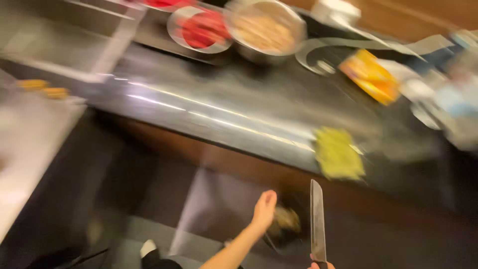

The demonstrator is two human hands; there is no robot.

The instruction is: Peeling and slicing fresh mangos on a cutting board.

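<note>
The view is heavily blurred. My right hand [320, 265] shows only at the bottom edge, gripping the handle of a large kitchen knife [316, 219] whose blade points up and away from me. My left hand [264, 205] reaches out below the counter's front edge, left of the blade and apart from it. Just beside its fingers sits a dark round container [291, 226] holding yellowish scraps [287, 218]. Blur hides whether the left fingers are closed.
A dark countertop [224, 104] crosses the view, with a green cloth [338, 153] at its near edge. Behind stand a steel bowl of beige food [265, 31], a plate of red food [201, 28] and a yellow packet [371, 75]. A white surface [30, 144] lies left.
</note>
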